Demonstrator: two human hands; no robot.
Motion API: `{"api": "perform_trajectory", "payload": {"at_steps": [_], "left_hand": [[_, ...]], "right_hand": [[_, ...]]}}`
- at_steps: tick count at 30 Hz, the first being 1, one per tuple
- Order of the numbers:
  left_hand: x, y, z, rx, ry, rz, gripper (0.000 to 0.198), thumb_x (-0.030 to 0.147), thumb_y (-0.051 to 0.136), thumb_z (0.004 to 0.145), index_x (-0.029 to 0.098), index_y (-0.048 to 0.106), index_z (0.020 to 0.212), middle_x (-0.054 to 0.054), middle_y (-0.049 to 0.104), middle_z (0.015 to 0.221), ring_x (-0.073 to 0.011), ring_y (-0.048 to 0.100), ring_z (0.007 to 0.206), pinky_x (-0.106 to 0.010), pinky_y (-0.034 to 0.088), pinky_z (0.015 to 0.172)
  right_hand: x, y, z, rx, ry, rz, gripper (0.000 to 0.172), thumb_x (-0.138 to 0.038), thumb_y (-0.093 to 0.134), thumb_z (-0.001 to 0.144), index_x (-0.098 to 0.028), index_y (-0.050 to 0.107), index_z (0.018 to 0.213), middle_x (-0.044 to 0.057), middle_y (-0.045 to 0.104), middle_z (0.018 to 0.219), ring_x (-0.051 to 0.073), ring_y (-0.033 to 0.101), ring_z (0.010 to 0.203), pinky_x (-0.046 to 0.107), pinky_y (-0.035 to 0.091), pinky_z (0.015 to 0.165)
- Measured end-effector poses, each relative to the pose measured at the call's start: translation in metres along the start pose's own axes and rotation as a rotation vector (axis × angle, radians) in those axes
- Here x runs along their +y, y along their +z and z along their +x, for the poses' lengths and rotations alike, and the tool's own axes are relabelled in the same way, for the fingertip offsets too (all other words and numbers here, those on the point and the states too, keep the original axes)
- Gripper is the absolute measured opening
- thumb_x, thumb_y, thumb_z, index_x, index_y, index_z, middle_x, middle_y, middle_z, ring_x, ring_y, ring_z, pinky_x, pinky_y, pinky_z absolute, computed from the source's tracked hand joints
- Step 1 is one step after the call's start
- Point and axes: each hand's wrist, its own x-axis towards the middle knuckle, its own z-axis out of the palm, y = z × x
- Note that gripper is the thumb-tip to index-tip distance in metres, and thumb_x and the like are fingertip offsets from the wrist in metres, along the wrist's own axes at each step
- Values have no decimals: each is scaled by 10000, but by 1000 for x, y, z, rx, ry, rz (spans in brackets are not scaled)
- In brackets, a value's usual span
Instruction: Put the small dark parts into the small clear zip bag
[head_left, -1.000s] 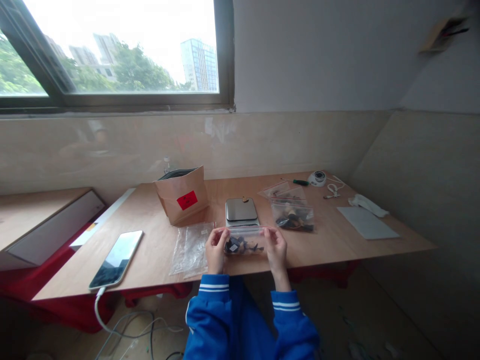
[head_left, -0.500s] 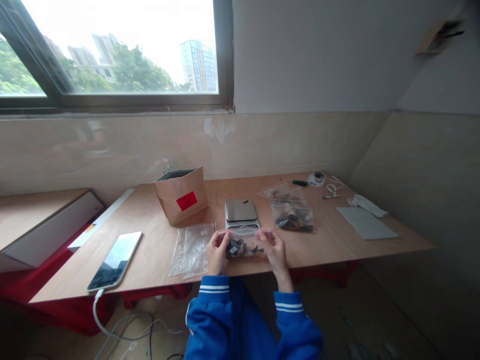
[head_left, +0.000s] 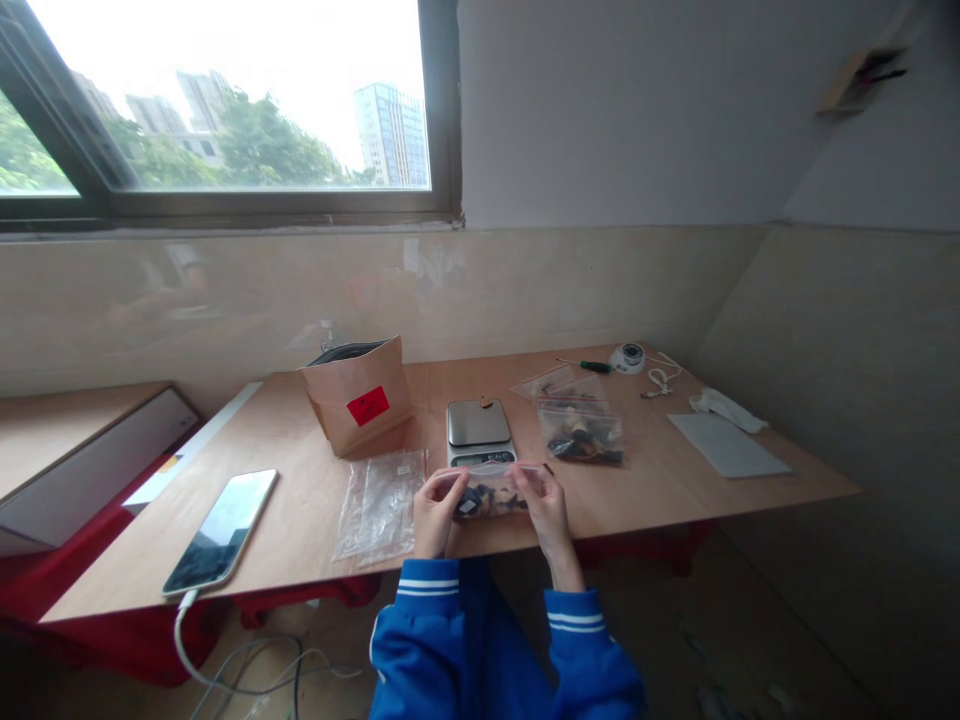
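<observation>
Between my hands, at the table's front edge, is a clear zip bag (head_left: 491,497) holding dark and tan pieces and a small pale square. My left hand (head_left: 437,508) pinches its top left corner, and my right hand (head_left: 545,510) pinches the top right. Just behind the bag stands a digital kitchen scale (head_left: 478,425) with a small tan-brown piece (head_left: 486,402) on its steel plate. Flat clear zip bags (head_left: 380,505) lie left of my left hand. Filled zip bags (head_left: 581,437) with dark and tan contents lie right of the scale.
An open brown paper pouch (head_left: 360,405) with a red label stands behind left. A phone (head_left: 221,530) with a charging cable lies at the left. At the right are a screwdriver (head_left: 595,367), a white dome camera (head_left: 627,358) and white paper (head_left: 727,445).
The bag's top edge has dropped slightly, and more of the scale's display and buttons shows. Both hands keep hold of the bag. The view has shifted a little.
</observation>
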Motion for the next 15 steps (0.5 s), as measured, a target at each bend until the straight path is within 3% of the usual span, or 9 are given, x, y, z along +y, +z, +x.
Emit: {"api": "perform_trajectory", "payload": {"at_steps": [7,15], "left_hand": [[3,3,0,19,-37,6,257,386,742,670,146,702,752,-31,671,714,-154,622,695,-232,475,636],[7,7,0,-109,-116,-6,270,382,745,668,139,711,781,-61,703,741,-192,657,737,-263,504,681]], "right_hand": [[6,0,2,86,-3,-47,306,-442,679,740,-158,673,856,64,714,783,204,674,732,335,560,690],[3,2,4,-40,47,-15,282,-414,709,719,-158,700,840,77,736,810,233,698,790,372,561,766]]}}
